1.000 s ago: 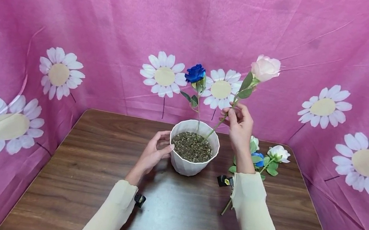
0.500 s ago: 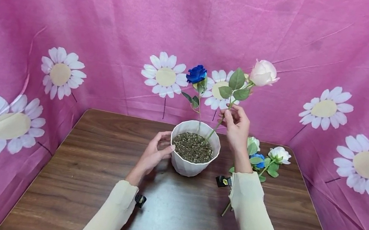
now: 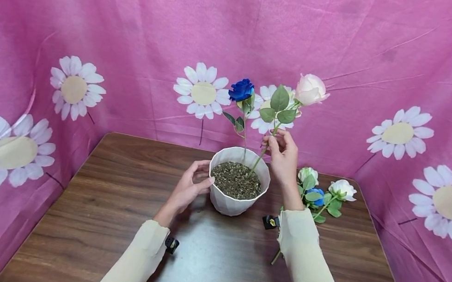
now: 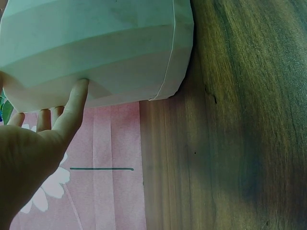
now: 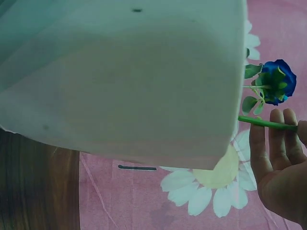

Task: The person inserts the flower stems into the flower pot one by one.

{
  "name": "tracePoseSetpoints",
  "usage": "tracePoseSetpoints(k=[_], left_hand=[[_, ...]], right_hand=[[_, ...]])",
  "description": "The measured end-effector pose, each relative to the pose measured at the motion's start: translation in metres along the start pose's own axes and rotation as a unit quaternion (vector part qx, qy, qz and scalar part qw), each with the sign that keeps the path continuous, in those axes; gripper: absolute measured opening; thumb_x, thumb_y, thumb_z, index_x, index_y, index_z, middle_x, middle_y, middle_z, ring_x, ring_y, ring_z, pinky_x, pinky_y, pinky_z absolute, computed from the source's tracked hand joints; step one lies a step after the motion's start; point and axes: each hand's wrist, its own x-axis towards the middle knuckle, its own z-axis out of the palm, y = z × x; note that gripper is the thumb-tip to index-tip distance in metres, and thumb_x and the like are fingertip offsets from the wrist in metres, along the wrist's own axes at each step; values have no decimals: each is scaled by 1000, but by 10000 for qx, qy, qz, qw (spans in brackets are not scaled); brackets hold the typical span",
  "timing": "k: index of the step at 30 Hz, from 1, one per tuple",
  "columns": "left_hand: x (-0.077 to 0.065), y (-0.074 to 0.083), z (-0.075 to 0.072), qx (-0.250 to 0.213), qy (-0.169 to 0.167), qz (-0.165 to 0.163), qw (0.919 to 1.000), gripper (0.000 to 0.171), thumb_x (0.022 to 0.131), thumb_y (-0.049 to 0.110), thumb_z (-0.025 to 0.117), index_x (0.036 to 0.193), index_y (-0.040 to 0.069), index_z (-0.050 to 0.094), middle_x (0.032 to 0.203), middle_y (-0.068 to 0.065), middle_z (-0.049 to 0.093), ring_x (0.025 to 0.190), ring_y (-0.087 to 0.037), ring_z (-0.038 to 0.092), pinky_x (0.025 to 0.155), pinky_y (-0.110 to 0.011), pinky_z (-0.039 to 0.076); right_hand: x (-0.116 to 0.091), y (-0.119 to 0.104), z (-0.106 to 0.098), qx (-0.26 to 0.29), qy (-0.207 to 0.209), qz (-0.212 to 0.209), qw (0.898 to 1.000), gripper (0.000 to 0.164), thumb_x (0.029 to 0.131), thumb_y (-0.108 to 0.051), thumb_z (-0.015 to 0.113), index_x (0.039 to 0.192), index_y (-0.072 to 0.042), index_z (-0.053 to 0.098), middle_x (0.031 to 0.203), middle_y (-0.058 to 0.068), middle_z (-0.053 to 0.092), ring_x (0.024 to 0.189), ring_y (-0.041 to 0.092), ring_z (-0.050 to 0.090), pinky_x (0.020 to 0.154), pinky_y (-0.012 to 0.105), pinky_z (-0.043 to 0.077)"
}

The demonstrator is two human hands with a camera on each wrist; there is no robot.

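Observation:
A white faceted flower pot (image 3: 230, 203) filled with dark soil (image 3: 236, 180) stands on the table. My left hand (image 3: 188, 189) rests against its left side, thumb at the rim; in the left wrist view a fingertip presses the pot's wall (image 4: 110, 57). My right hand (image 3: 284, 159) pinches the stem of a pale pink rose (image 3: 311, 90) below its leaves. The green stem (image 5: 268, 123) slants down into the pot, its lower end at the soil toward the right. Left of it, a blue rose (image 3: 241, 90) stands upright in the soil.
More flowers lie on the table's right side beyond my right forearm: a white one (image 3: 342, 189), a blue one (image 3: 316, 197) and another whitish one (image 3: 307, 174). A pink cloth (image 3: 151, 21) with printed daisies hangs behind the brown wooden table (image 3: 102, 196).
My right hand has moved left and slightly down with the pink rose, whose stem now stands steeper. The rose's leaves have turned to face forward. My left hand stays at the pot.

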Motion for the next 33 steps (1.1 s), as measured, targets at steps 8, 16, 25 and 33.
tracePoseSetpoints(k=[8, 16, 25, 33], left_hand=[[0, 2, 0, 4, 20, -28, 10000, 54, 95, 0, 65, 145, 4, 45, 137, -26, 46, 119, -31, 52, 86, -42, 59], [0, 2, 0, -17, -3, -61, 10000, 55, 95, -1, 64, 146, 4, 44, 138, -27, 45, 121, -33, 51, 87, -42, 59], [0, 1, -1, 11, -5, 6, 10000, 56, 95, -1, 65, 146, 3, 44, 138, -28, 44, 122, -36, 50, 86, -41, 60], [-1, 2, 0, 14, -38, 34, 10000, 56, 94, 0, 65, 146, 2, 43, 140, -30, 43, 122, -35, 50, 87, -42, 59]], right_hand=[[1, 2, 5, -236, -118, 42, 9996, 19, 103, 5, 51, 118, 16, 54, 98, 33, 67, 81, 15, 69, 77, 26, 61], [1, 7, 11, -813, -285, -271, 9959, 19, 103, 7, 46, 117, 18, 52, 95, 36, 67, 86, 50, 65, 76, 45, 61], [-2, 11, 16, -1216, -285, -499, 9909, 14, 104, 0, 51, 114, 8, 58, 90, 25, 71, 82, 32, 68, 72, 17, 55], [-6, 16, 14, -1260, 61, -757, 9891, 17, 104, -1, 53, 115, 9, 59, 87, 26, 70, 81, 43, 68, 67, 18, 52]])
